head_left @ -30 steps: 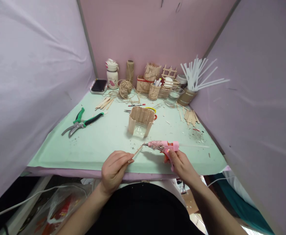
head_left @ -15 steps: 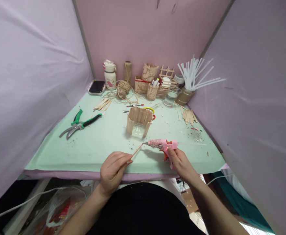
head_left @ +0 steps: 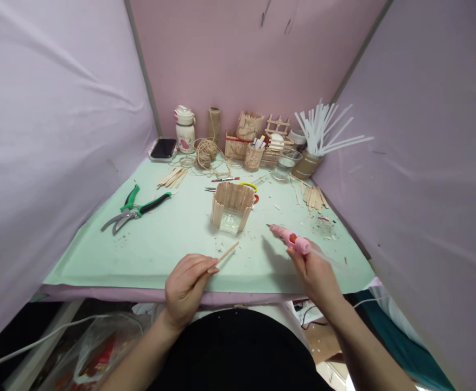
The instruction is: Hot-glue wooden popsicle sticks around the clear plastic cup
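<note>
Near the front edge of the table, my left hand [head_left: 189,282] pinches a thin wooden craft stick [head_left: 228,252], its free end pointing up and right. My right hand [head_left: 315,269] grips a pink glue gun [head_left: 290,237] by its handle, nozzle pointing away to the upper left and apart from the stick. A clear glue stick trails from the gun's back. Beyond the wooden stick stands a clear container [head_left: 230,220] with upright craft sticks [head_left: 233,196] around its sides; the front shows bare.
Garden pruners [head_left: 134,210] lie at left. Scissors [head_left: 249,187] lie partly behind the container. Twine [head_left: 206,153], a bottle [head_left: 185,130], a phone [head_left: 164,147], a cup of water [head_left: 285,165] and white glue sticks [head_left: 319,130] line the back. Loose craft sticks [head_left: 315,199] lie at right.
My right hand has moved the glue gun right, away from the craft stick's tip, and turned its nozzle toward the back. My left hand still holds the stick in nearly the same place.
</note>
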A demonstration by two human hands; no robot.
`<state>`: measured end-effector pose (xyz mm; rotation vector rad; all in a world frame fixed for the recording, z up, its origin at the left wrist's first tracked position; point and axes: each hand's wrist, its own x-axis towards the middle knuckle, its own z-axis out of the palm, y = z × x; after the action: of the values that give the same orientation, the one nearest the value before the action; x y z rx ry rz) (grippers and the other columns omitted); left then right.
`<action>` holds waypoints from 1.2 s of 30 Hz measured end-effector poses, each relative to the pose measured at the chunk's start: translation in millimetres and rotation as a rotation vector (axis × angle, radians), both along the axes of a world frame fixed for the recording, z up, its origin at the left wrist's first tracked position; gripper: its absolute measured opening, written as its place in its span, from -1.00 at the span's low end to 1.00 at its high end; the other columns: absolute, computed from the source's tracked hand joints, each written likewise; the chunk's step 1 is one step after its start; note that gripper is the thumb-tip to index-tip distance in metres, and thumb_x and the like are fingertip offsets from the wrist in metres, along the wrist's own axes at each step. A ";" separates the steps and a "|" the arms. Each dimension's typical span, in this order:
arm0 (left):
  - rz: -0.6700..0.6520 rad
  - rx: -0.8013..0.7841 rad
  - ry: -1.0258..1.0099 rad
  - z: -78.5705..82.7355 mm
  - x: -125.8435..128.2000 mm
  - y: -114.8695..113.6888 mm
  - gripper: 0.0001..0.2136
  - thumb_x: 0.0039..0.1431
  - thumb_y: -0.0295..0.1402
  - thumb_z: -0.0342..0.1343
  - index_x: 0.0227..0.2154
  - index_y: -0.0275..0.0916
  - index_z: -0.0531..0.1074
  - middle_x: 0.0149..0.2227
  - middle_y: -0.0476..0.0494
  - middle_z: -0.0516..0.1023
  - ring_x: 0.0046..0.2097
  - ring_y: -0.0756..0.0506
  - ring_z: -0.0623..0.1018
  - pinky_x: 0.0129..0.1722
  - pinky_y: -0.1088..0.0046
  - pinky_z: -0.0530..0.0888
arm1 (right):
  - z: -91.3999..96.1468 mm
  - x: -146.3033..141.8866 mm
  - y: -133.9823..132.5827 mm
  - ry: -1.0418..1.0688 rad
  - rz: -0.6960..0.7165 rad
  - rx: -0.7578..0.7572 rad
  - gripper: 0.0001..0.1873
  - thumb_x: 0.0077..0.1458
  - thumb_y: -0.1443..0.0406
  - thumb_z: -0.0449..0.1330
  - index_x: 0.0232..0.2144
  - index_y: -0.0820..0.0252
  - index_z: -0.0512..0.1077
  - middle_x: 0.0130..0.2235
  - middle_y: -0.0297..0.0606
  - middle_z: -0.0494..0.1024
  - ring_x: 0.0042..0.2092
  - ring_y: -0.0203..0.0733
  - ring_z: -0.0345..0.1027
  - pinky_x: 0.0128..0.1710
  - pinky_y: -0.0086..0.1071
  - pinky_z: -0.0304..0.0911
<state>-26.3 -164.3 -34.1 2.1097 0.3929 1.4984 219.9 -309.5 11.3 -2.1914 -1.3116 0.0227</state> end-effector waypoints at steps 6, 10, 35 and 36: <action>0.030 -0.032 -0.013 4.6 1.9 3.9 -0.83 0.18 -0.52 0.23 -0.19 -0.19 0.57 -0.28 -0.10 0.64 -0.22 -0.05 0.60 -0.20 0.40 0.56 | -11.2 39.1 -19.3 -0.540 -0.242 -0.304 -0.64 0.29 0.24 -0.07 -0.17 0.39 0.43 -0.27 0.10 0.47 -0.23 0.10 0.29 -0.22 -0.13 0.21; 0.062 -0.050 0.008 9.5 2.7 4.6 -0.84 0.19 -0.52 0.22 -0.18 -0.20 0.56 -0.24 -0.11 0.66 -0.18 -0.07 0.62 -0.14 0.37 0.57 | -18.1 45.9 -23.4 -0.546 -0.270 -0.544 -0.66 0.28 0.23 0.03 -0.16 0.45 0.44 -0.24 0.15 0.49 -0.17 0.17 0.34 -0.24 -0.17 0.19; 0.285 0.238 0.127 26.7 28.5 -0.5 -0.81 0.22 -0.59 0.13 -0.14 -0.27 0.48 -0.18 -0.16 0.67 -0.16 -0.10 0.62 -0.11 0.34 0.53 | 32.9 -110.5 64.8 -0.442 0.289 0.351 -0.88 0.21 0.35 0.22 -0.41 0.16 0.46 -0.43 -0.35 0.53 -0.30 -0.20 0.32 -0.15 -0.19 -0.01; 0.285 0.241 0.126 27.2 29.6 -0.9 -0.81 0.22 -0.59 0.13 -0.14 -0.27 0.48 -0.18 -0.16 0.67 -0.16 -0.10 0.62 -0.11 0.34 0.53 | 33.4 -110.3 65.0 -0.451 0.291 0.356 -0.88 0.20 0.35 0.22 -0.41 0.16 0.45 -0.43 -0.35 0.53 -0.31 -0.20 0.32 -0.15 -0.19 -0.01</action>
<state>3.3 -165.2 -6.9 2.4277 0.6076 1.6444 109.6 -244.5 44.7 -1.7448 -1.7163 -0.5784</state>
